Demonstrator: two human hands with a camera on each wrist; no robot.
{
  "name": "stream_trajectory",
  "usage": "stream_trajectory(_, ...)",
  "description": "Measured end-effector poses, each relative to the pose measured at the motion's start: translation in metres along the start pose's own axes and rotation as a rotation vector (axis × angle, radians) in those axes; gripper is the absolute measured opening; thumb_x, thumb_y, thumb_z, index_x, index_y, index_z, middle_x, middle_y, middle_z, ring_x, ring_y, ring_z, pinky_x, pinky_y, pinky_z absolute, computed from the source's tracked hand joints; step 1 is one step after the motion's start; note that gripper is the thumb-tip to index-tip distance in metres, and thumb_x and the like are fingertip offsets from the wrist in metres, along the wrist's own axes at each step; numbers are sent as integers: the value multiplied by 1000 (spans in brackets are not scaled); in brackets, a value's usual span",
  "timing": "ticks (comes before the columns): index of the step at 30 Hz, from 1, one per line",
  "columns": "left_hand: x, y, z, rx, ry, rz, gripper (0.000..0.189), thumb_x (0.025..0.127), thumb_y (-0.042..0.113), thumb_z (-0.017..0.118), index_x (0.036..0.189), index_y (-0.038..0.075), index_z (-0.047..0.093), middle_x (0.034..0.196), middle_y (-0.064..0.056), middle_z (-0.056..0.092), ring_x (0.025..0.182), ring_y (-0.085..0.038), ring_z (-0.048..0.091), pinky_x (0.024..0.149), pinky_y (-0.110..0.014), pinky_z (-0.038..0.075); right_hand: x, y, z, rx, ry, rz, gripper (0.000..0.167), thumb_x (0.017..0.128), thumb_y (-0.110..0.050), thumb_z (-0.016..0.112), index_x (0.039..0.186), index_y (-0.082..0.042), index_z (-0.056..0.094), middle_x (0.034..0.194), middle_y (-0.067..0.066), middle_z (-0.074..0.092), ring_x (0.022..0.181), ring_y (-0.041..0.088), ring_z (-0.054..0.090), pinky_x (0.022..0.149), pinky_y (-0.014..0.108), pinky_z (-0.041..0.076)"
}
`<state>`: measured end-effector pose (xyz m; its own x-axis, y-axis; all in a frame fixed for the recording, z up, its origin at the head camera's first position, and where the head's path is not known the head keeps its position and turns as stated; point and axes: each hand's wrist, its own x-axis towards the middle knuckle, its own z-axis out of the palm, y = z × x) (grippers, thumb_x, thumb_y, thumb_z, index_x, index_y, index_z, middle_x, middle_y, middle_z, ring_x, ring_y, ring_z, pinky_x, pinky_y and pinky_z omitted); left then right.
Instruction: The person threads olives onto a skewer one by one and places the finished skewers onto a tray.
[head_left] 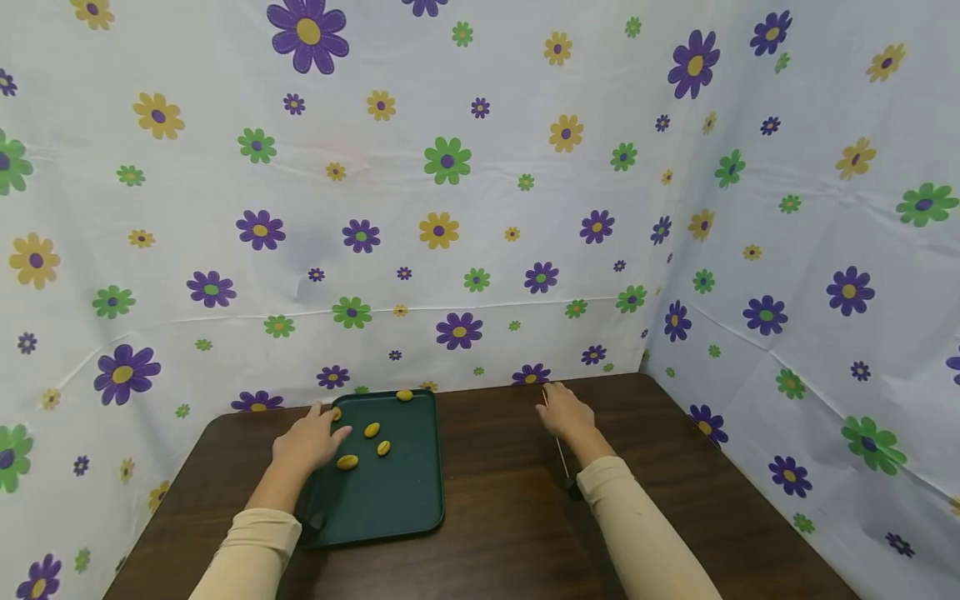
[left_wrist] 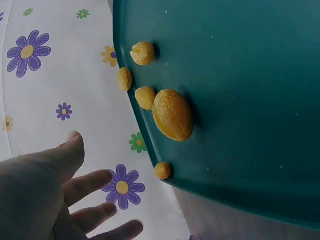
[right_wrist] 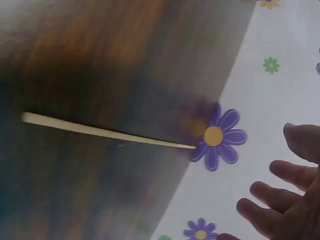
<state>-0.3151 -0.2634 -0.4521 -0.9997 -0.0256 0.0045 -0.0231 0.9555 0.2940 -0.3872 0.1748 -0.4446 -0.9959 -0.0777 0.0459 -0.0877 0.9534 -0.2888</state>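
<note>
My left hand (head_left: 307, 437) hovers over the left edge of a dark green tray (head_left: 397, 500), fingers and thumb spread and holding nothing. Several small yellow-brown oval pieces, creased like tiny bread rolls, lie in the tray toward its far side; the biggest in the left wrist view is a long one (left_wrist: 172, 115), with a small round piece (left_wrist: 145, 98) right beside it. To the right, my right hand (head_left: 568, 414) reaches over the table's far part. Below it a pale tapered wooden chopstick (right_wrist: 100, 131) lies on the table, apart from the loosely spread fingers (right_wrist: 272, 195).
The dark brown wooden table (head_left: 502, 492) backs onto a white curtain (head_left: 495, 242) printed with purple, yellow and green flowers. This curtain also runs along the right side. One yellow piece (head_left: 405, 395) sits at the tray's far rim.
</note>
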Motion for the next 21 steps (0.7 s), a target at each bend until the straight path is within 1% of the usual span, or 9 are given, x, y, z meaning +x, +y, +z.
stream_trajectory(1,0,-1,0,-1,-1,-3,65,104,45,53,149,-1,45,158,-33,26,135,-56,39,95,-76,38,0,3,1,-3,3,12,51,104,-28,58,147,-2,48,151,21,47,136,40,48,102,61,44)
stream_trajectory(3,-2,-3,1,-3,-1,2,65,103,45,55,147,-3,48,153,-33,37,132,-54,44,96,-73,40,-1,9,4,-17,2,36,42,103,-27,60,136,-1,56,137,21,58,124,41,57,93,59,50)
stream_trajectory(6,-3,-5,4,-12,-4,21,60,102,40,59,141,-5,53,143,-33,49,130,-52,48,97,-70,42,-3,19,9,-34,-33,72,30,101,-24,62,120,0,62,118,20,65,106,41,65,81,57,55)
stream_trajectory(8,-4,-6,7,-20,-4,34,55,101,37,62,136,-4,57,137,-31,56,125,-50,53,95,-67,45,-6,25,12,-36,-80,92,26,101,-22,63,113,0,63,112,19,67,99,38,66,78,55,55)
stream_trajectory(11,-5,-7,11,-35,-1,54,46,100,33,65,130,-2,62,127,-28,63,116,-47,60,90,-64,50,-10,31,16,-16,-177,125,21,101,-20,63,109,0,63,107,16,68,91,32,65,77,52,53)
stream_trajectory(14,-6,-6,13,-46,-5,60,42,97,30,70,127,1,65,118,-23,68,107,-42,65,85,-61,53,-17,33,17,-6,-259,132,19,100,-20,65,102,-1,64,97,12,67,83,28,61,79,52,51)
stream_trajectory(17,-7,-5,15,-56,-24,49,43,94,29,74,127,2,65,113,-19,70,103,-38,67,83,-59,53,-22,33,18,-4,-293,108,19,98,-20,69,97,-2,64,88,10,65,78,26,61,77,51,52)
stream_trajectory(19,-8,-5,16,-67,-38,38,45,92,29,75,127,2,65,112,-19,70,102,-38,67,83,-60,53,-24,31,18,1,-298,96,20,97,-21,70,92,-3,63,82,9,62,71,26,61,71,46,53)
stream_trajectory(21,-10,-5,17,-81,-54,31,47,91,28,77,128,2,65,113,-19,70,103,-38,67,84,-61,53,-25,29,17,8,-299,96,20,97,-21,70,89,-4,62,79,9,60,67,25,61,65,41,53)
